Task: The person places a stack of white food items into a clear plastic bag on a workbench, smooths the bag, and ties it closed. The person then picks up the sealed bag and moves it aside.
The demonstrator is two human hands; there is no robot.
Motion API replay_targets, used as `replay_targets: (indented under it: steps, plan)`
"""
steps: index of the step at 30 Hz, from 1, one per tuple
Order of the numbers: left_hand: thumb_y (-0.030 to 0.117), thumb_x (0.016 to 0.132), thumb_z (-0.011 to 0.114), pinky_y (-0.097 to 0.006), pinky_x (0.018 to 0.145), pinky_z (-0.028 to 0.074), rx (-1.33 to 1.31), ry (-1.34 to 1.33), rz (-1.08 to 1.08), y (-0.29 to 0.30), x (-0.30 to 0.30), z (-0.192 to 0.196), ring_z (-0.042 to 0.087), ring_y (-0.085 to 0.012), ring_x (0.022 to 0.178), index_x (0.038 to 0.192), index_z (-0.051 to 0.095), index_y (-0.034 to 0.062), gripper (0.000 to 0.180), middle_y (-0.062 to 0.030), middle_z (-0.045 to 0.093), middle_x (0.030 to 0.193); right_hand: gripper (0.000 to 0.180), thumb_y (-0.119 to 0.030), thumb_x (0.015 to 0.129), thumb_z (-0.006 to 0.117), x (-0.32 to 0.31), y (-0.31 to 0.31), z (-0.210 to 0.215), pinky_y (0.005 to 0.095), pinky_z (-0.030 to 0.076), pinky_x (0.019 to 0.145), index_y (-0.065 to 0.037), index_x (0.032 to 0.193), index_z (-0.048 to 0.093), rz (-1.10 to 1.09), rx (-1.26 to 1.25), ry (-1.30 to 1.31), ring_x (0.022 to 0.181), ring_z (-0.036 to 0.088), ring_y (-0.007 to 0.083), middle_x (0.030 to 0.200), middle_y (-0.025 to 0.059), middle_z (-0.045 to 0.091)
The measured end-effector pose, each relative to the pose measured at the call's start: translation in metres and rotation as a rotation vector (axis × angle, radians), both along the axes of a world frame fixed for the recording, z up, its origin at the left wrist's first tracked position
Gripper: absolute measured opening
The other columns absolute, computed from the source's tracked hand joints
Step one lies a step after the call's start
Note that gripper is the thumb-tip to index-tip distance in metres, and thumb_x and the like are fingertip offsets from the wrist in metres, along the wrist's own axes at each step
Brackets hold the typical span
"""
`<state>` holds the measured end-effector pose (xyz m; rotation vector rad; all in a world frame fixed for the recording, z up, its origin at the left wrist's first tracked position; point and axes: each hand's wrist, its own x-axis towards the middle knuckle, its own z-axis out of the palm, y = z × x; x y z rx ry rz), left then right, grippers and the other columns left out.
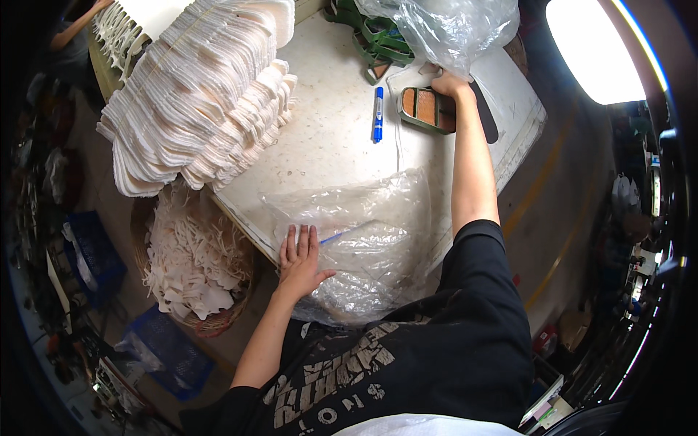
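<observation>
My left hand (pixel 297 265) lies with its fingers stretched out on a crumpled clear plastic bag (pixel 371 254) at the table's near edge. My right hand (pixel 452 83) reaches to the far right, its fingers curled and partly hidden; what they hold, if anything, I cannot make out. Right beside it is a green-rimmed object with orange-brown panels (pixel 419 106). A flat black piece (pixel 486 116) lies just right of my wrist. A blue marker pen (pixel 378 115) rests left of the green-rimmed object. Another clear plastic bag (pixel 454 33) bulges just beyond my right hand.
Tall stacks of white, sole-shaped sheets (pixel 196 94) cover the table's left side. Green strap-like pieces (pixel 378 36) lie at the back. Below the table's left edge are a basket of white offcuts (pixel 193 261) and blue crates (pixel 167 349). A bright lamp (pixel 596 51) hangs upper right.
</observation>
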<state>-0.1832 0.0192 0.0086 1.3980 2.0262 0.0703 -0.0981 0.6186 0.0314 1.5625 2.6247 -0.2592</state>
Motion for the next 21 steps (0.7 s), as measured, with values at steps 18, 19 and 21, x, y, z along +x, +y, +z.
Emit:
replay_targets:
  steps: [18, 19, 21]
  plan:
    - [0.064, 0.084, 0.074, -0.06, 0.125, 0.003, 0.004, -0.002, 0.002, -0.002, 0.002, 0.0, -0.006, -0.0474, 0.159, 0.166, 0.003, 0.0007, 0.126, -0.0248, 0.002, 0.173, 0.043, -0.039, 0.095, 0.061, -0.007, -0.069, 0.036, 0.054, 0.054, 0.097, -0.005, 0.12, 0.072, -0.332, 0.263, 0.462, 0.114, 0.068, 0.0418, 0.119, 0.0225, 0.073]
    - [0.064, 0.084, 0.074, -0.06, 0.125, 0.003, 0.002, -0.001, -0.006, -0.001, 0.001, 0.001, -0.006, -0.0472, 0.159, 0.166, 0.002, 0.0008, 0.126, -0.0245, 0.001, 0.174, 0.043, -0.039, 0.095, 0.063, 0.016, -0.072, 0.033, 0.0524, 0.054, 0.096, -0.006, 0.121, 0.072, -0.341, 0.186, 0.505, 0.113, 0.069, 0.0412, 0.118, 0.0225, 0.073]
    - [0.064, 0.084, 0.075, -0.059, 0.125, 0.002, 0.0, 0.015, -0.024, 0.002, 0.001, 0.001, -0.006, -0.046, 0.16, 0.166, 0.002, 0.0016, 0.126, -0.0229, 0.0, 0.174, 0.038, -0.033, 0.097, 0.069, 0.067, -0.095, 0.021, 0.0419, 0.056, 0.089, -0.003, 0.12, 0.071, -0.328, 0.013, 0.876, 0.102, 0.073, 0.0329, 0.11, 0.0178, 0.076]
